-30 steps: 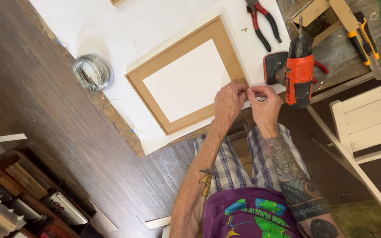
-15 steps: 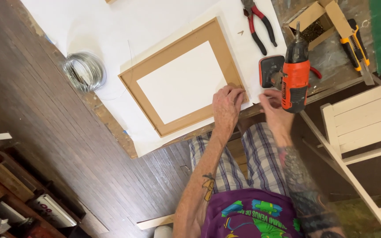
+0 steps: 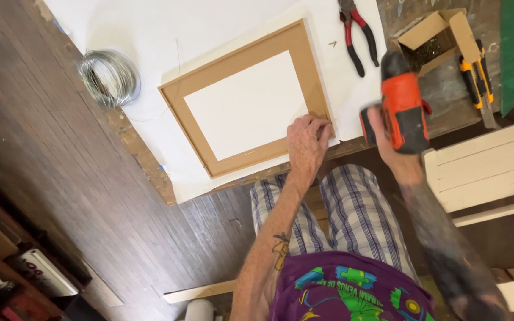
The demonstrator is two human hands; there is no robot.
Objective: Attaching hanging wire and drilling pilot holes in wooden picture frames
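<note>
Head view: left hand (image 3: 306, 141) fingertips pressed on frame (image 3: 247, 98) near corner, holding nothing. Right hand (image 3: 388, 139) wrapped around orange drill (image 3: 404, 102), lifted at table (image 3: 150, 160) edge. Pliers (image 3: 357, 32), wire coil (image 3: 109, 76) nearby.

1 frame (image 3: 242, 101), 1 drill (image 3: 401, 104), 1 pliers (image 3: 358, 35), 1 wire coil (image 3: 109, 77)

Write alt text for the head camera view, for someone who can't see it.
Seen from above, a person's right hand grips an orange and black cordless drill while the left hand presses on the corner of a brown picture frame lying on white paper. Red-handled pliers and a wire coil lie nearby.
</note>
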